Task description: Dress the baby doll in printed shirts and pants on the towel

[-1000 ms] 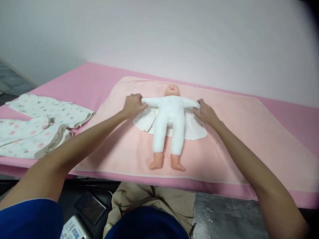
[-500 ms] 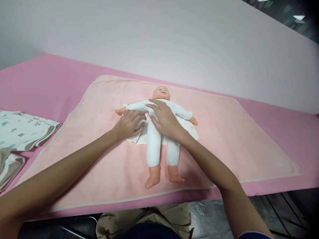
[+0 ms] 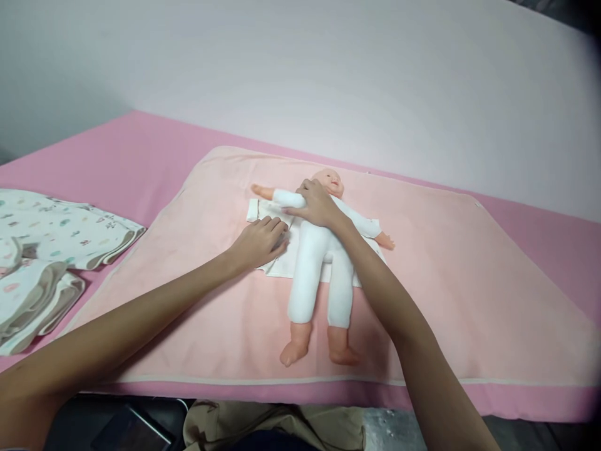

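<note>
A baby doll (image 3: pixel 320 263) in a white bodysuit lies on its back on a pale pink towel (image 3: pixel 451 275). Under it is an open white garment (image 3: pixel 270 247), spread to both sides. My right hand (image 3: pixel 315 203) reaches across and closes around the doll's upper arm and shoulder on the left side. My left hand (image 3: pixel 259 241) rests with fingers flat on the white garment beside the doll's body. The doll's bare feet point toward me.
The towel lies on a bright pink padded surface (image 3: pixel 122 156) against a white wall. A pile of patterned baby clothes (image 3: pixel 42 250) sits at the left. My beige trousers (image 3: pixel 272 426) show below the front edge.
One second ago each hand held one of the doll's sleeve ends, arms spread. Both hands have since moved to the doll's left side; the right hand now grips the upper arm.
</note>
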Action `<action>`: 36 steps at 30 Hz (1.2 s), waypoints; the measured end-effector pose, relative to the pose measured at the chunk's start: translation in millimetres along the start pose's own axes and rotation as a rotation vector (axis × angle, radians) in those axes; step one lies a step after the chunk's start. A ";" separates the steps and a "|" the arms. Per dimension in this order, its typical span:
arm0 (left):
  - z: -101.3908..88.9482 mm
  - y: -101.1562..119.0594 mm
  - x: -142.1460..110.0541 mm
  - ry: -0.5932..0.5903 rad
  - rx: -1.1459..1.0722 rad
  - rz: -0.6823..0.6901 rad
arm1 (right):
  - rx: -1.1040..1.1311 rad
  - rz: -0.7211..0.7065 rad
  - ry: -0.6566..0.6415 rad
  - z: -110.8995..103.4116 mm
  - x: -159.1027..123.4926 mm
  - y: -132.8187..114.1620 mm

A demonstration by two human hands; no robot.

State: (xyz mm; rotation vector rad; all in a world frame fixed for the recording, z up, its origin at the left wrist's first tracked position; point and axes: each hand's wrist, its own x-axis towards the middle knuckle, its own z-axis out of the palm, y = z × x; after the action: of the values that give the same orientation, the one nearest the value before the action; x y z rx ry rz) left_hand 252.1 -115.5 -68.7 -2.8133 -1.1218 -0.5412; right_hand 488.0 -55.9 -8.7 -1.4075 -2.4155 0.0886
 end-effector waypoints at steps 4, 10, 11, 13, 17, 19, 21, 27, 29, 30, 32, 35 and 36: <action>-4.9 8.6 17.4 -0.037 0.092 -0.166 | 0.161 0.059 0.185 -9.5 -16.0 14.8; 6.6 11.0 77.3 -0.232 0.113 -0.428 | 0.267 0.111 0.220 -15.3 -23.9 23.3; 9.7 10.4 83.6 -0.247 0.101 -0.443 | 0.274 0.113 0.211 -15.5 -23.9 23.5; 13.4 6.0 90.5 -0.256 0.069 -0.443 | 0.285 0.118 0.186 -15.6 -23.4 24.1; 3.7 -18.4 90.7 -0.301 -0.149 -0.490 | 0.315 0.129 0.148 -14.8 -21.8 25.5; -8.7 -35.0 89.1 -0.299 -0.302 -0.552 | 0.337 0.152 0.131 -14.7 -21.2 25.5; -21.9 -49.5 87.8 -0.272 -0.403 -0.608 | 0.359 0.178 0.110 -15.3 -20.8 25.0; -47.6 -65.4 86.1 -0.281 -0.476 -0.601 | 0.414 0.251 0.094 -19.3 -21.2 23.6; -53.7 -66.0 86.0 -0.281 -0.487 -0.597 | 0.389 0.260 0.070 -20.6 -21.1 23.3; -56.8 -66.0 86.0 -0.277 -0.497 -0.601 | 0.369 0.257 0.055 -21.0 -20.6 23.1; -62.0 -65.0 85.9 -0.269 -0.521 -0.603 | 0.314 0.243 0.035 -20.7 -18.2 21.7; -63.4 -60.2 85.8 -0.255 -0.519 -0.583 | 0.201 0.225 0.005 -15.7 -9.0 15.6; -61.5 -58.4 85.9 -0.243 -0.495 -0.573 | 0.152 0.225 -0.011 -12.8 -4.6 12.0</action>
State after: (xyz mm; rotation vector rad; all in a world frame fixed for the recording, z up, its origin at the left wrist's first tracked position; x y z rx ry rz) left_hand 251.9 -28.0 14.5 -2.9802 -2.1393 -0.5842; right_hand 504.3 -55.2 -0.6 -1.6035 -2.1980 0.3277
